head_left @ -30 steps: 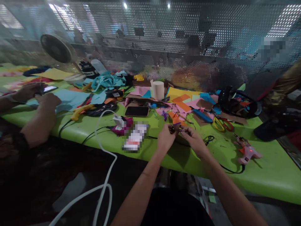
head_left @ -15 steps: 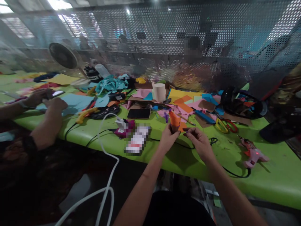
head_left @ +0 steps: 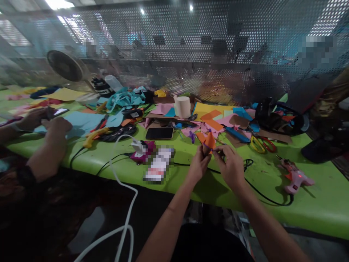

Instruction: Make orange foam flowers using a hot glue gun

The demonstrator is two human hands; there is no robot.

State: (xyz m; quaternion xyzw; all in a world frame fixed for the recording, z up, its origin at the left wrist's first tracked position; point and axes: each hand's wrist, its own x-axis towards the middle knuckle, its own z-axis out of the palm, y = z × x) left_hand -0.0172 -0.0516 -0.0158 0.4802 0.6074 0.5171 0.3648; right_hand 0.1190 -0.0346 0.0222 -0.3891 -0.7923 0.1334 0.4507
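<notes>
My left hand [head_left: 198, 166] pinches the lower end of a small orange paper piece [head_left: 208, 141] with a purple bit on it, held upright just above the green table [head_left: 313, 203]. My right hand [head_left: 231, 166] is closed beside it, its fingertips touching the piece's right side. Both hands hover over a black cord [head_left: 256, 189] near the table's front edge.
A pink glue gun [head_left: 296, 177] lies to the right on its cord. Scissors [head_left: 260, 143], a black phone [head_left: 159, 133], a paper roll [head_left: 183, 106], coloured paper scraps and a black basket [head_left: 278, 118] lie behind. Another person's hands [head_left: 56, 127] with a phone are at the left, near a fan [head_left: 65, 66]. A white cable [head_left: 124, 174] hangs off the edge.
My right hand has moved in from apart and now touches the orange piece. The piece has turned slightly in my left hand. The view has shifted a little.
</notes>
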